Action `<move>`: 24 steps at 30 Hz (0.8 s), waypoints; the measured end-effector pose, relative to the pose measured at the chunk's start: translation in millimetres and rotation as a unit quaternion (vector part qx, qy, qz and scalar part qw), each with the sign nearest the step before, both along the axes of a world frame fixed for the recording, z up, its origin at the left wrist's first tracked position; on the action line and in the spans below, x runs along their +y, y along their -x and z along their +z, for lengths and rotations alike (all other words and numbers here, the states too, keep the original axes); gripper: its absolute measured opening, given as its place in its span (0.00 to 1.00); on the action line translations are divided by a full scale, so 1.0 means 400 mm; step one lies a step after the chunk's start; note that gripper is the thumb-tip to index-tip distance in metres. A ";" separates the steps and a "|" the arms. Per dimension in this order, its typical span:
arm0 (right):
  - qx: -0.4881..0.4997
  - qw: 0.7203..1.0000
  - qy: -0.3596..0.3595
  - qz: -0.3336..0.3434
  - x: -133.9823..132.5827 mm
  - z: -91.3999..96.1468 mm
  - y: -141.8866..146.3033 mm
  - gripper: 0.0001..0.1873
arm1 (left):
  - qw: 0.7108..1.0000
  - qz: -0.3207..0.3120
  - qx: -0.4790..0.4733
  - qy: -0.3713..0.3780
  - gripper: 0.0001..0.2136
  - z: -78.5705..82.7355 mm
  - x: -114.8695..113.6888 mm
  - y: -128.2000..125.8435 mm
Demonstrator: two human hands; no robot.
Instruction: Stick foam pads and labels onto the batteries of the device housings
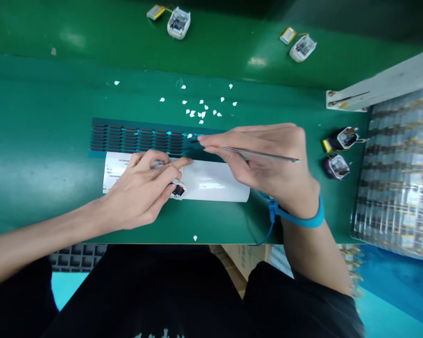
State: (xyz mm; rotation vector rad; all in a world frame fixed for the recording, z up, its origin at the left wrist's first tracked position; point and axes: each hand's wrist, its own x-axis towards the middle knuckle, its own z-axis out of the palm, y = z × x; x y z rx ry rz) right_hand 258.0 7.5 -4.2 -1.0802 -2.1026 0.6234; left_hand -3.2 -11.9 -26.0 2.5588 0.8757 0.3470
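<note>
My left hand (144,188) rests over a glossy white sheet (215,180) with rows of small dark print at its left end. Its thumb and fingers close on a small white device housing (178,190) with electronics showing inside, while the index finger stretches along the sheet. In my right hand (268,155) is a pair of metal tweezers (261,154), pinched between thumb and fingers and pointing left. By the fingertips, a small dark piece lies at the tweezers' tip; whether they grip it I cannot tell. Beneath is a dark sheet (137,138) with rows of black strips.
Several small white round tabbed pieces (201,114) are scattered on the green bench (56,108). Opened devices with batteries lie at the back (179,22) and right (338,166). A metal bracket (384,80) and stacked clear trays (398,178) stand right. A blue wrist strap (303,219) trails its cord.
</note>
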 end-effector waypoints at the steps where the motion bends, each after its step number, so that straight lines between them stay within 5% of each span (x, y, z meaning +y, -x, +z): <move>1: -0.011 0.999 -0.041 0.007 -0.003 0.006 0.001 0.08 | 1.000 -0.005 -0.015 -0.015 0.09 0.000 -0.002 0.003; 5: -0.027 0.992 -0.120 -0.003 -0.020 0.030 0.016 0.14 | 0.974 -0.100 -0.205 -0.006 0.06 0.023 -0.020 0.025; 7: -0.029 0.992 -0.120 -0.020 -0.029 0.042 0.027 0.13 | 0.949 -0.030 -0.294 0.108 0.07 0.046 -0.023 0.035; 9: -0.032 0.993 -0.113 -0.033 -0.038 0.052 0.036 0.12 | 0.885 0.131 -0.371 0.248 0.06 0.065 -0.013 0.036; 11: -0.036 0.992 -0.121 -0.026 -0.049 0.058 0.043 0.13 | 0.786 0.234 -0.425 0.383 0.04 0.074 0.006 0.030; 13: -0.051 0.988 -0.147 0.000 -0.059 0.061 0.046 0.16 | 0.706 0.259 -0.433 0.497 0.05 0.074 0.022 0.022; 15: -0.067 0.982 -0.176 0.033 -0.068 0.060 0.048 0.19 | 0.669 0.253 -0.420 0.559 0.06 0.069 0.029 0.016; 24: -0.151 0.939 -0.296 0.090 -0.081 0.061 0.082 0.06 | 0.729 0.245 -0.387 0.508 0.13 0.066 0.016 0.011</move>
